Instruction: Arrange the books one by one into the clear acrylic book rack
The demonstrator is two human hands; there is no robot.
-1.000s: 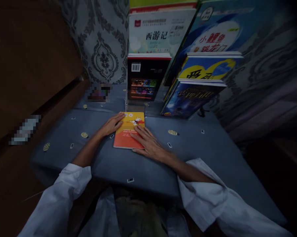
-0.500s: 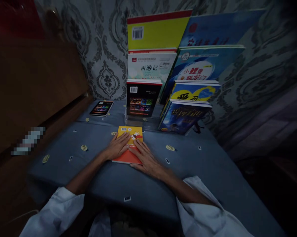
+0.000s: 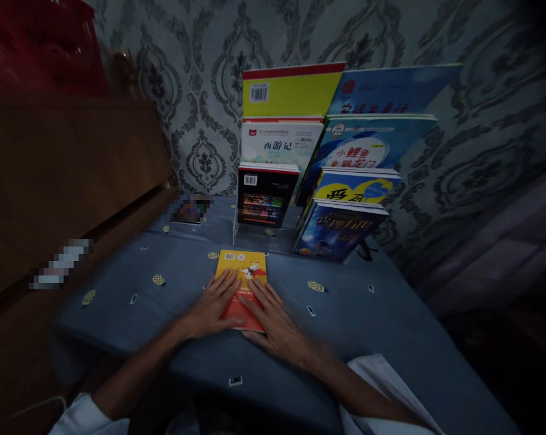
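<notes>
A yellow and red book [image 3: 236,264] lies flat on the blue tablecloth, its barcode at the far left corner. My left hand [image 3: 213,307] rests on the book's left side, fingers stretched out flat over the cover. On the right side lies my right hand [image 3: 273,317], fingers also extended, its thumb by the near edge. Both hands are open and touch the book without gripping it. Behind it, a clear stand [image 3: 282,241] holds books in two tiered columns, among them a black book [image 3: 266,196] and a dark blue book [image 3: 340,229].
A pixelated flat item [image 3: 191,208] lies at the table's far left. Patterned wallpaper [image 3: 200,151] rises behind the stand. Wooden furniture [image 3: 73,181] borders the left side, with a red object [image 3: 41,48] above. The tablecloth [image 3: 164,308] has small pineapple prints.
The view has tilted up, so the stand and table appear lower. Both hands have slid slightly toward the book's near edge, uncovering more of its yellow part.
</notes>
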